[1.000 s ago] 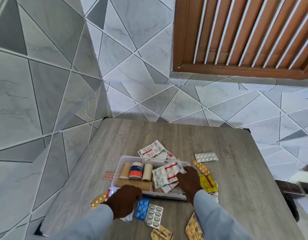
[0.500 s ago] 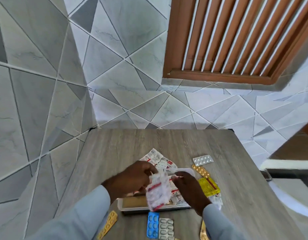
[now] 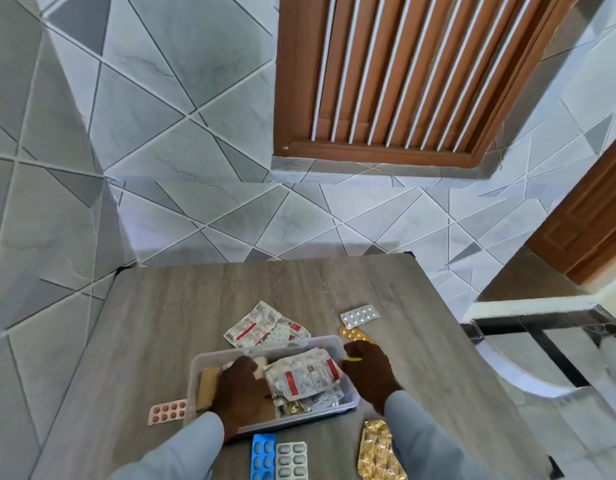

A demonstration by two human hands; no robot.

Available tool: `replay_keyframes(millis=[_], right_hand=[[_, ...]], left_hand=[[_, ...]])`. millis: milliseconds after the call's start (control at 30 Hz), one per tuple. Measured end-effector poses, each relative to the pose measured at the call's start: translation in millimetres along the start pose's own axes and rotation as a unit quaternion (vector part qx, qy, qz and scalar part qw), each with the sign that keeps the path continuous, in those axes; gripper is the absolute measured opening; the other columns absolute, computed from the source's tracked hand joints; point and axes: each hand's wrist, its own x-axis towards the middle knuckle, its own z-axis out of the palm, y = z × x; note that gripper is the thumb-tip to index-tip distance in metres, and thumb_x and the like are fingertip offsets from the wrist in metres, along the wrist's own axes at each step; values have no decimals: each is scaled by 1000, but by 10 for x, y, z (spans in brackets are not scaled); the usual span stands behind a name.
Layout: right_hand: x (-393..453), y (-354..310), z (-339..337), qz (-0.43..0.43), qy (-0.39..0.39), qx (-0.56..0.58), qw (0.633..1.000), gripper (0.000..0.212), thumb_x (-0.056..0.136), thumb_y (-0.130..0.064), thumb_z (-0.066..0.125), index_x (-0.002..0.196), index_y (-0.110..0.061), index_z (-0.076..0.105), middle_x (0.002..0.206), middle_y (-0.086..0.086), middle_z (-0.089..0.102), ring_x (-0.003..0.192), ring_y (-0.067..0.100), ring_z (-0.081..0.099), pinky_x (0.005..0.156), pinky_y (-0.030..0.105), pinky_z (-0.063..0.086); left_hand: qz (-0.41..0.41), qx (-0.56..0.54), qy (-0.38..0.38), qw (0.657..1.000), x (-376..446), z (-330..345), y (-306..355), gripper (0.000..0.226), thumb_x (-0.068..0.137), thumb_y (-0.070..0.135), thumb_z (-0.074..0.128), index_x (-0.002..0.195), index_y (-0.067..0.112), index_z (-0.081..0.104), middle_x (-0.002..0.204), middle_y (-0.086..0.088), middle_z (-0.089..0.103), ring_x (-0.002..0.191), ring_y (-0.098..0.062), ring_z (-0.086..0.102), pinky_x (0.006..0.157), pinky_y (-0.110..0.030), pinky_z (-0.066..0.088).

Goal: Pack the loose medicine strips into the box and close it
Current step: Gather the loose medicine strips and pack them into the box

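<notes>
A clear plastic box (image 3: 289,341) stands open on the wooden table, with no lid in sight. Silver strips with red bands (image 3: 303,375) lie piled in its right half, over smaller foil strips. My left hand (image 3: 240,389) is inside the left half, palm down on tan rolls (image 3: 208,388). My right hand (image 3: 369,372) is just outside the box's right wall, fingers curled around a yellow strip (image 3: 355,359) of which only a sliver shows. Loose strips lie around the box: silver-red ones (image 3: 254,323) behind it, pink (image 3: 166,410), blue (image 3: 263,455), grey (image 3: 291,459), gold (image 3: 377,452).
A white blister strip (image 3: 360,316) and an orange one (image 3: 353,335) lie at the back right of the box. The table (image 3: 182,306) stands in a tiled corner, walls at left and behind. Its right edge drops to the floor by a black frame (image 3: 542,344).
The silver-red strip that both hands held above the box now lies in it. My left hand dropped into the box. My right hand moved right onto the yellow strip.
</notes>
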Motion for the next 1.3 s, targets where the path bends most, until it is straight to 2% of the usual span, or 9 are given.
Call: replay_keyframes(millis=[167, 233, 333, 500, 700, 833, 1067, 1200, 1300], right_hand=[[78, 388, -470, -21, 12, -17, 1000, 25, 73, -8, 76, 86, -23, 62, 81, 2, 63, 84, 19, 62, 74, 21, 41], [48, 735, -575, -5, -65, -80, 995, 34, 70, -13, 80, 95, -22, 59, 88, 5, 61, 94, 24, 63, 81, 26, 46], [-81, 1199, -582, 40, -201, -219, 954, 83, 62, -46, 83, 132, -24, 43, 126, 7, 51, 122, 29, 49, 102, 38, 44], [-263, 1451, -427, -8, -178, -296, 938, 102, 59, -57, 80, 140, -27, 26, 135, 6, 36, 126, 32, 38, 97, 48, 46], [-148, 1465, -371, -38, -189, -267, 944, 91, 58, -51, 83, 131, -23, 38, 125, 8, 47, 118, 33, 45, 95, 43, 44], [-61, 1420, -396, -42, -234, -301, 924, 61, 62, -52, 80, 106, -21, 53, 116, 7, 60, 114, 27, 55, 89, 32, 44], [-128, 1325, -494, 14, -299, -33, 954, 19, 72, -16, 77, 69, -14, 59, 71, 2, 58, 65, 14, 52, 58, 27, 40], [-305, 1336, -460, 97, -327, 134, 930, 28, 74, -11, 79, 92, 5, 66, 86, 15, 72, 77, 26, 66, 68, 30, 50], [-522, 1357, -251, 167, -338, 206, 903, 25, 77, -2, 75, 100, 5, 68, 100, 25, 73, 94, 39, 70, 82, 46, 58]], left_hand=[[128, 36, -34, 991, -195, 125, 391, 7, 83, 30, 60, 86, 32, 55, 79, 8, 64, 71, -9, 60, 60, -21, 46], [197, 88, -101, 971, -339, 356, 477, 5, 80, 36, 59, 81, 32, 57, 82, 6, 67, 76, -10, 62, 70, -27, 49], [250, 233, -184, 922, -547, 791, 429, 20, 84, 40, 53, 102, 33, 59, 107, 4, 64, 101, -15, 58, 87, -29, 43], [266, 341, -117, 894, -699, 1089, 7, 45, 76, 55, 57, 116, 36, 52, 119, 10, 58, 112, -12, 55, 94, -23, 44], [187, 353, -25, 917, -934, 1048, -370, 71, 52, 77, 49, 110, 37, 53, 109, 12, 62, 103, -12, 51, 87, -28, 31], [36, 271, 52, 961, -1073, 965, -499, 95, 59, 73, 61, 140, 33, 34, 149, -1, 36, 135, -21, 31, 109, -37, 26], [-46, 251, -6, 967, -951, 1130, -437, 115, 56, 75, 64, 146, 40, 3, 159, -1, -9, 147, -25, -2, 117, -53, 12], [-15, 256, -6, 966, -954, 1222, -413, 96, 63, 64, 69, 143, 39, 22, 159, -1, -1, 143, -26, 13, 112, -46, 25], [14, 202, -6, 979, -959, 1201, -496, 72, 71, 49, 71, 134, 36, 39, 155, -1, 12, 134, -26, 28, 109, -38, 31]])
